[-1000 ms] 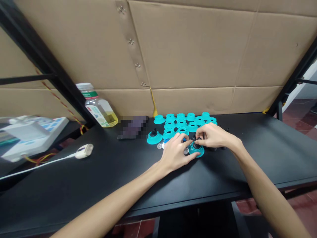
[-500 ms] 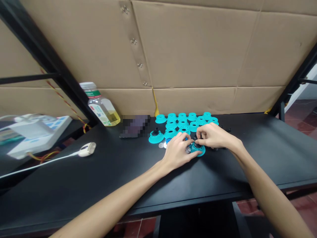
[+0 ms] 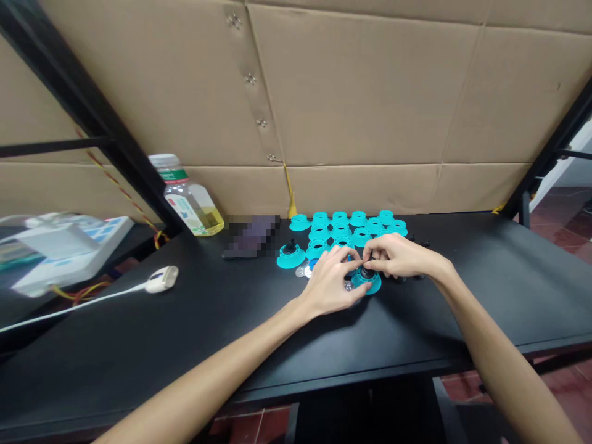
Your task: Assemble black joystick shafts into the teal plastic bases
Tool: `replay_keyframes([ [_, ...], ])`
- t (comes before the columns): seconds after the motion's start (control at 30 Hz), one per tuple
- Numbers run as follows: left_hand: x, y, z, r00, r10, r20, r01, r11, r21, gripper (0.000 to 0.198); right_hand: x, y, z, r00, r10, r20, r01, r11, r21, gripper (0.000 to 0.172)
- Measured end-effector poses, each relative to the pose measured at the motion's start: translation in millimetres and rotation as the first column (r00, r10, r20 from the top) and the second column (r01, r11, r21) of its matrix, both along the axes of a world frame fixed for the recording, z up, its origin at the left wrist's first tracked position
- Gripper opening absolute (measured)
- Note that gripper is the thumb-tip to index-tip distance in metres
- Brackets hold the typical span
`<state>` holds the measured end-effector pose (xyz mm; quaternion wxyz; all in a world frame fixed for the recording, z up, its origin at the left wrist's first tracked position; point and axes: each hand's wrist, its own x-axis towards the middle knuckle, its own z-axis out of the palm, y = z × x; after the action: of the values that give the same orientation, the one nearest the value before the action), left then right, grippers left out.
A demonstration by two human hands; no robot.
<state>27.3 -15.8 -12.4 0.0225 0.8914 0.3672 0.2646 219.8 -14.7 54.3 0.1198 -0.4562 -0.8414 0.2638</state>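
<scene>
- At far left, a white plastic case (image 3: pixel 60 250) with blue markings sits off the main surface, slightly blurred, with red and yellow wire (image 3: pixel 81 290) beside it.
- Nearer the middle, a small white corded device (image 3: pixel 161 279) lies on the black surface (image 3: pixel 139 351), its white cable running toward the left edge.
- Behind it, a clear plastic bottle (image 3: pixel 190 209) with a white cap holds yellow liquid at the bottom.
- To its right lies a dark, flat, phone-shaped slab (image 3: pixel 252 237), partly pixelated.
- Next come the teal flared bases (image 3: pixel 340 227), grouped in rows and mostly open-topped. One teal base with a black stick (image 3: pixel 290 255) stands apart at the group's front left.
- Silver coin-like discs (image 3: pixel 301 271) and a blue piece (image 3: pixel 313 264) lie just to its right.
- The left hand (image 3: pixel 329 283) arches in from 7 o'clock. Its fingers curl toward the black knob (image 3: pixel 367 272), but its grip is unclear: I cannot tell whether it holds anything.
- The knob stands on a teal base (image 3: pixel 366 284) at the front of the group, at about 4 o'clock from the group's centre.
- The right hand (image 3: pixel 398 256) comes in from 3 o'clock, its grip pinching the knob between thumb and fingers.
- A cardboard wall (image 3: pixel 361 92) runs behind everything.
</scene>
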Motion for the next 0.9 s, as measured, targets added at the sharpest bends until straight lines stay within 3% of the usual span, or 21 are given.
replay_keyframes([
  [0.33, 1.7, 3.4, -2.7, 0.998, 0.05, 0.048, -0.049, 0.998, -0.036, 0.041, -1.8, 1.0, -3.5, 0.999, -0.025, -0.041, 0.025, 1.0, 0.005, 0.01],
  [0.7, 1.7, 2.6, -3.5, 0.998, 0.056, 0.043, -0.055, 0.998, -0.023, 0.043, -4.1, -1.3, -2.9, 0.997, -0.076, -0.011, 0.076, 0.997, 0.016, 0.027],
  [0.9, 1.4, 2.5, -1.8, 0.996, 0.065, 0.055, -0.065, 0.998, -0.004, 0.047, -0.9, 0.4, 0.5, 1.0, -0.02, -0.019, 0.021, 0.997, 0.079, 0.016],
])
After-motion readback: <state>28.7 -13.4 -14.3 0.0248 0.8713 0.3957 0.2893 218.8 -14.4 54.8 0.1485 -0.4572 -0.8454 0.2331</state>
